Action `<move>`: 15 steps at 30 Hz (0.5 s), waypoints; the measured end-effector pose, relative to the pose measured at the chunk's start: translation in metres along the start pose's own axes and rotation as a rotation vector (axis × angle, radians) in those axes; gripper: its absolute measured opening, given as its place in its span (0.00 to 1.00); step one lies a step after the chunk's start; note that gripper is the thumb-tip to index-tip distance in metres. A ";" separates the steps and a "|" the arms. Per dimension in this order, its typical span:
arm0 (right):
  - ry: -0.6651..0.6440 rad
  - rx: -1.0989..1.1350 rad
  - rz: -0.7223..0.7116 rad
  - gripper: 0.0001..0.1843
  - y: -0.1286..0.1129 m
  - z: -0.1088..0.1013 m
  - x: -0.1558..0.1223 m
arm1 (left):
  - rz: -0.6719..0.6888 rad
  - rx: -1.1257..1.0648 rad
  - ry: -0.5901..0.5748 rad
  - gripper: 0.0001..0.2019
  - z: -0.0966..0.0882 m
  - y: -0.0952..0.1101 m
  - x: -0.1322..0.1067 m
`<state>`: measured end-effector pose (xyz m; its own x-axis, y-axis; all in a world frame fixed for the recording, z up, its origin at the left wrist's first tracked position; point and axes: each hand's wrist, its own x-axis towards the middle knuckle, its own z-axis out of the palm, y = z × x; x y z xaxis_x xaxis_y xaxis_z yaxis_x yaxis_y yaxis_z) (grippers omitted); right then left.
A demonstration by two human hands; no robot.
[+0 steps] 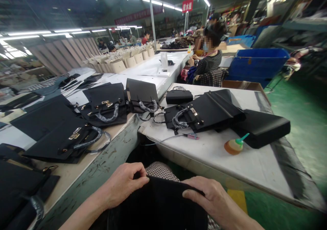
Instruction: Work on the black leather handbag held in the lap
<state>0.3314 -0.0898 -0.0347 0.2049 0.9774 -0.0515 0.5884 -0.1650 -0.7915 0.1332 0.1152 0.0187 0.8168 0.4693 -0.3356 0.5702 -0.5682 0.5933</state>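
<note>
A black panel, perhaps part of a bag [163, 202], rests over my lap with its top edge toward the tables. My left hand [127, 180] pinches the left end of that edge between thumb and fingers. At the right end my right hand [206, 194] grips the same edge, thumb on the near face and fingers behind. The panel's lower part runs out of view. Closest beyond my hands, on the right table, lies a black handbag [204, 111] with a plastic-wrapped handle and a gold clasp.
Several black handbags [74, 134] lie along the left table [102, 155]. A glue bottle [233, 146] with a green nozzle and a pink-handled tool [192, 136] with a cable are on the right table [194, 151]. A co-worker [211, 58] sits near a blue bin [255, 66].
</note>
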 end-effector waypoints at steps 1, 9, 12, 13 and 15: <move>0.003 -0.098 -0.039 0.09 -0.003 -0.001 0.003 | 0.002 0.002 0.000 0.08 0.000 0.001 0.001; 0.006 -0.518 -0.118 0.14 -0.026 0.023 0.023 | 0.030 -0.044 0.024 0.07 0.001 0.000 -0.001; -0.016 -0.428 -0.111 0.21 -0.022 0.015 0.025 | 0.038 -0.077 0.012 0.07 0.001 0.000 -0.004; -0.034 -0.397 -0.114 0.22 -0.021 0.012 0.025 | 0.040 -0.081 0.005 0.07 0.001 0.000 -0.005; -0.078 -0.386 -0.119 0.24 -0.021 0.006 0.025 | 0.041 -0.076 0.003 0.07 0.000 0.002 -0.006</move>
<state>0.3195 -0.0607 -0.0231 0.0667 0.9973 -0.0312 0.8576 -0.0732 -0.5091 0.1297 0.1112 0.0220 0.8388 0.4490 -0.3080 0.5283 -0.5340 0.6601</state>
